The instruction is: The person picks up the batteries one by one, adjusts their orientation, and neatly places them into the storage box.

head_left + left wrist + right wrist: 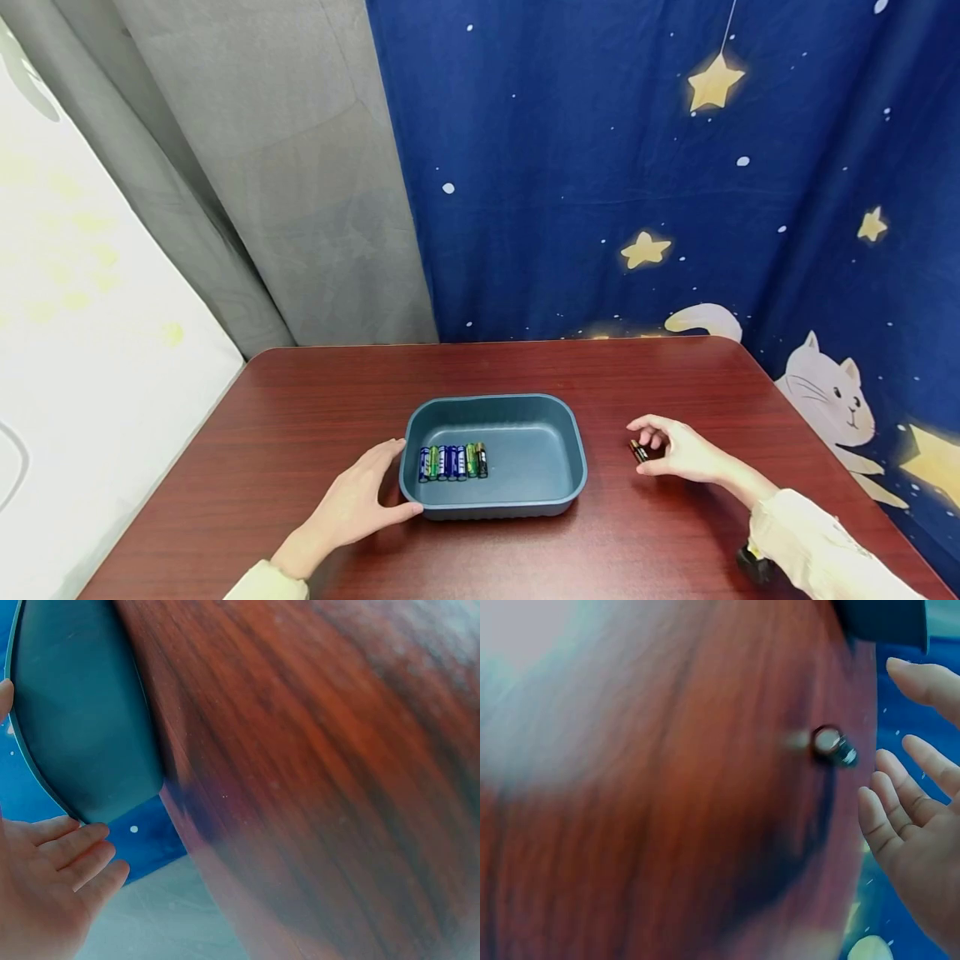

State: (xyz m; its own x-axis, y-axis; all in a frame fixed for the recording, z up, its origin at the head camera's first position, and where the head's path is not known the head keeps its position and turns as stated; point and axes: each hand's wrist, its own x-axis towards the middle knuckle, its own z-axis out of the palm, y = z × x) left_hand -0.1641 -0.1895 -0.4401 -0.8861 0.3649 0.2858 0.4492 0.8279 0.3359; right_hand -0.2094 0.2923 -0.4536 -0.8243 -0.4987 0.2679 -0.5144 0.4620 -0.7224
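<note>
A blue-grey tray (pixel 525 512) stands on the table. Inside it, along the left part, several batteries (pixel 452 463) lie side by side in a row, in blue, green and black with gold. My left hand (pixel 358 498) touches the tray's left end, thumb at the near corner and fingers along the side; the left wrist view shows those fingers (pixel 79 851) fairly straight by the rim. To the right of the tray lies a black and gold battery (pixel 639 451). My right hand (pixel 686 450) hovers about it, thumb and fingers spread apart; the right wrist view shows a gap between them and the battery (pixel 831 744).
The dark red wooden table (pixel 337 375) has rounded far corners. Behind it hang a grey curtain (pixel 300 208) and a blue star-patterned curtain (pixel 555 167). A small black object (pixel 752 567) sits under the right sleeve.
</note>
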